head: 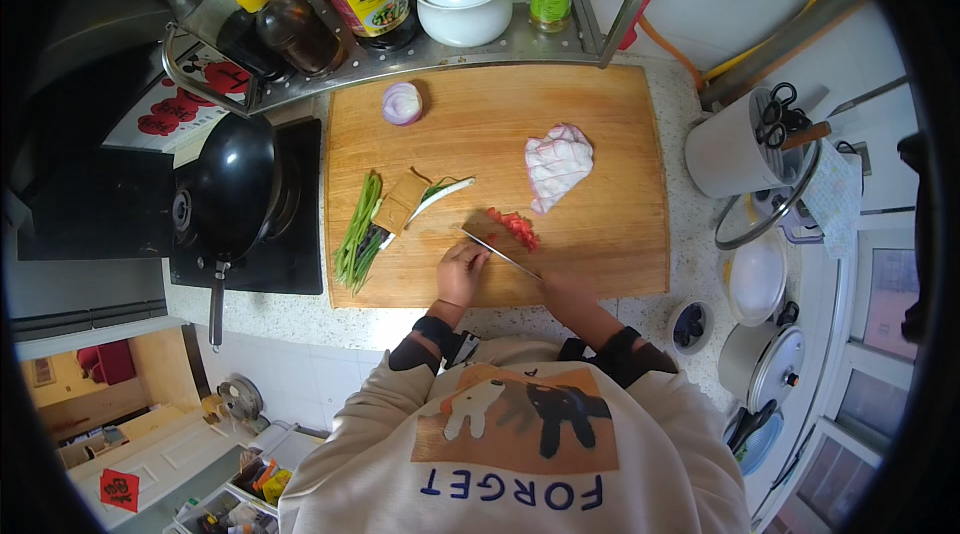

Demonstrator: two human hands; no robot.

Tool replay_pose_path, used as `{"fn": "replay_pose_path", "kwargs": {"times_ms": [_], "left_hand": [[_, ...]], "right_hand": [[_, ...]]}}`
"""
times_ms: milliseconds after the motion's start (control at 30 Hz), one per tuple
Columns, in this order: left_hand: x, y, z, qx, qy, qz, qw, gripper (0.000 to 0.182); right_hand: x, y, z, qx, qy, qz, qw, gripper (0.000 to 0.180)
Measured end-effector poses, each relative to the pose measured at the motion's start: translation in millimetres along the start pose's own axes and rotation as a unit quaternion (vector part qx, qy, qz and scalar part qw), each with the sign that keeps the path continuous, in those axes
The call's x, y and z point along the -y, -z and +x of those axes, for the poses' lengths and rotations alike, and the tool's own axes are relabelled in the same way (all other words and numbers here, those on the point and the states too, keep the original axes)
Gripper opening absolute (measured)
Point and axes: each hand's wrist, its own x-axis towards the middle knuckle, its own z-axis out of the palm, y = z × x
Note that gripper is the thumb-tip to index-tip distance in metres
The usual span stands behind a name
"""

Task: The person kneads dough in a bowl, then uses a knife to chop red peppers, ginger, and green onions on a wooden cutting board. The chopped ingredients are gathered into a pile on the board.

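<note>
My right hand (566, 295) grips a kitchen knife (504, 256), its blade slanting up and left over the wooden cutting board (465, 106). Close against the blade, my left hand (459, 273) has its fingers bunched. A small red vegetable piece (492, 239) shows beside those fingertips; whether they pinch anything is hidden. Just beyond the blade lies a short row of chopped red vegetable (515, 228), possibly chili or pepper. To the left are green onions (358, 230), a tan block (401, 201) and a white stalk (448, 195). Half a purple onion (402, 104) rests near the back edge.
A crumpled white cloth (559, 162) lies on the board's right. Left of it, a wok (236, 185) sits on the black cooktop (304, 234). A metal rack (480, 62) with bottles borders the back. A utensil holder (731, 147), small bowl (691, 327) and lidded pot (750, 365) stand right.
</note>
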Motion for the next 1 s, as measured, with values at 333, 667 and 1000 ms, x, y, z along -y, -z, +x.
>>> {"fn": "replay_pose_path", "kwargs": {"times_ms": [333, 667, 1000], "left_hand": [[9, -2, -2, 0.005, 0.003, -0.002, 1.000, 0.008], [7, 3, -6, -0.001, -0.031, -0.008, 0.999, 0.008], [6, 4, -7, 0.005, -0.002, -0.021, 1.000, 0.008]], "right_hand": [[-9, 1, -5, -0.002, 0.026, 0.018, 1.000, 0.031], [-2, -10, 10, 0.003, 0.011, -0.013, 1.000, 0.030], [4, 0, -9, -0.001, 0.025, -0.010, 1.000, 0.023]]}}
